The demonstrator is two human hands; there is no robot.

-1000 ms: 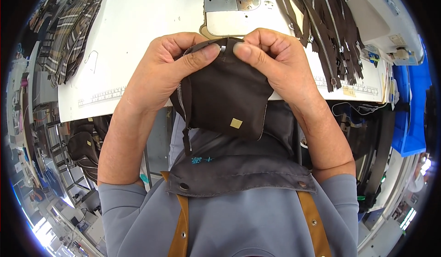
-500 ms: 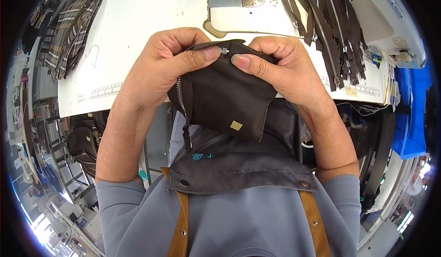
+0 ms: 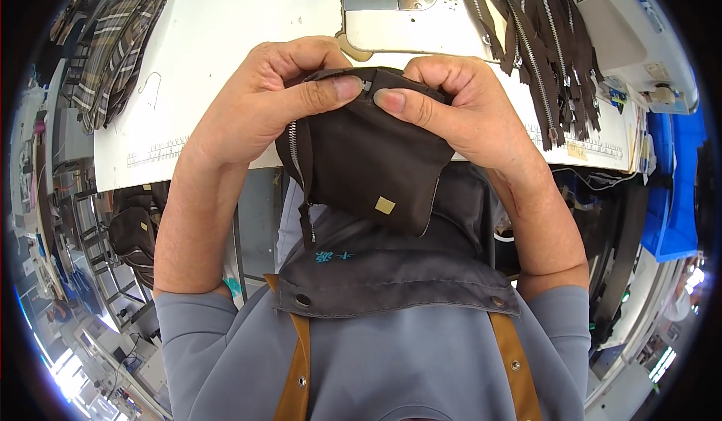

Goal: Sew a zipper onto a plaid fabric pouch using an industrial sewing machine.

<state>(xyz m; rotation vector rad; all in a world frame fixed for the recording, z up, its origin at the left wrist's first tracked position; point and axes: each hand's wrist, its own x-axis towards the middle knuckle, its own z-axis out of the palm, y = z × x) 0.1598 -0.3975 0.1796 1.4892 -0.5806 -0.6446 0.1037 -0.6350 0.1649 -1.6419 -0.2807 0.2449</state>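
Note:
Between my two hands hangs a dark brown fabric pouch (image 3: 368, 154), with a small yellowish square patch near its lower corner. A metal zipper (image 3: 294, 150) runs down its left side, and its tail dangles below. My left hand (image 3: 263, 101) pinches the upper edge, its thumb on top beside a small metal zipper end. With the thumb close by, my right hand (image 3: 466, 109) grips the same edge just to the right. The fingers behind the cloth are mostly hidden. The pouch is held over the table's front edge, above my dark apron (image 3: 398, 285).
Ahead stands a sewing machine (image 3: 406, 30) on the white table (image 3: 233, 15). Several brown zippers (image 3: 538, 60) lie in a bunch to its right. Folded plaid cloth (image 3: 120, 45) rests at the far left. A blue bin (image 3: 669, 195) is at the right, and dark pouches (image 3: 135, 229) hang below the table's left side.
Both hands keep their grip on the pouch's top edge. The edge has tilted slightly, so the metal zipper end shows less, and the right thumb has shifted a little left.

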